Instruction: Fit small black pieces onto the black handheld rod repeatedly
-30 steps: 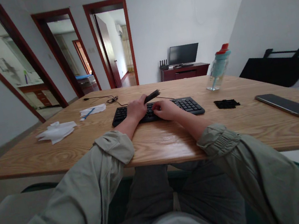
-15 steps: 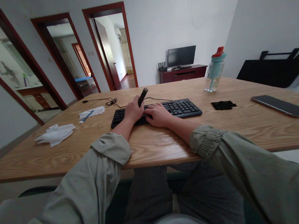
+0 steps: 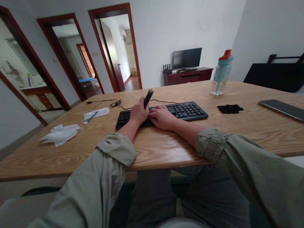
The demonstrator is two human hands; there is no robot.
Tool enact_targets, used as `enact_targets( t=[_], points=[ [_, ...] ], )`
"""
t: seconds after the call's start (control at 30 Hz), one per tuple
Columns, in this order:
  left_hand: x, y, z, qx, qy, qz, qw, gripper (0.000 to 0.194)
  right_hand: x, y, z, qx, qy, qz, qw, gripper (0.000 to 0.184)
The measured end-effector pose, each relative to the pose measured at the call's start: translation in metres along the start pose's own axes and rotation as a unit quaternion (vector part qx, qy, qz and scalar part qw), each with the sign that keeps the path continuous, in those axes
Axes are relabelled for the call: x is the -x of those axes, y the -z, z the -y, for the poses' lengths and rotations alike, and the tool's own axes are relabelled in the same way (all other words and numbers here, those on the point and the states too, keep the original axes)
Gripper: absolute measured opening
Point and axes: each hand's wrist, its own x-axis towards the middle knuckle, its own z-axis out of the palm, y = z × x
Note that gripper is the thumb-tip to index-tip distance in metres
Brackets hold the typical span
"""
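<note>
A black keyboard (image 3: 186, 110) lies on the wooden table (image 3: 157, 148) in front of me. My left hand (image 3: 138, 114) rests over its left part, closed round a slim black tool (image 3: 148, 98) that sticks up and to the right. My right hand (image 3: 161, 117) lies beside it on the keys with its fingers curled down; what is under them is hidden.
Crumpled white tissue (image 3: 60, 134) and a paper with a blue pen (image 3: 95, 114) lie at left. A teal bottle (image 3: 221, 74), a small black pile of keycaps (image 3: 229, 108) and a dark phone (image 3: 291, 110) sit at right. A black cable (image 3: 109, 102) runs behind the keyboard.
The black tool in my left hand has tipped from pointing flat to the right to standing steeper. My right hand has drawn closer to my left hand on the keyboard.
</note>
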Motion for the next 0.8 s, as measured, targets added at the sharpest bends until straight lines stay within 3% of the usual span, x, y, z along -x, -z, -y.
enact_targets(
  t=[0.13, 0.3, 0.5, 0.67, 0.8],
  points=[
    [-0.002, -0.002, 0.003, 0.015, 0.006, -0.005, 1.0, 0.027, -0.001, -0.001, 0.0, -0.006, -0.003, -0.003, 1.0, 0.033],
    [-0.005, -0.003, 0.007, 0.068, 0.064, -0.087, 0.992, 0.025, -0.002, -0.002, 0.0, -0.029, -0.015, -0.025, 0.999, 0.034],
    [-0.006, -0.002, 0.009, 0.078, 0.042, -0.073, 0.993, 0.02, -0.004, -0.003, -0.003, -0.055, -0.034, -0.042, 0.997, 0.032],
    [-0.015, 0.011, 0.024, 0.125, 0.07, -0.169, 0.975, 0.015, -0.002, -0.003, -0.002, -0.099, -0.05, -0.069, 0.991, 0.056],
    [-0.023, 0.023, 0.043, 0.164, 0.101, -0.248, 0.949, 0.01, 0.0, -0.002, 0.002, -0.052, -0.044, -0.03, 0.997, 0.04]
  ],
)
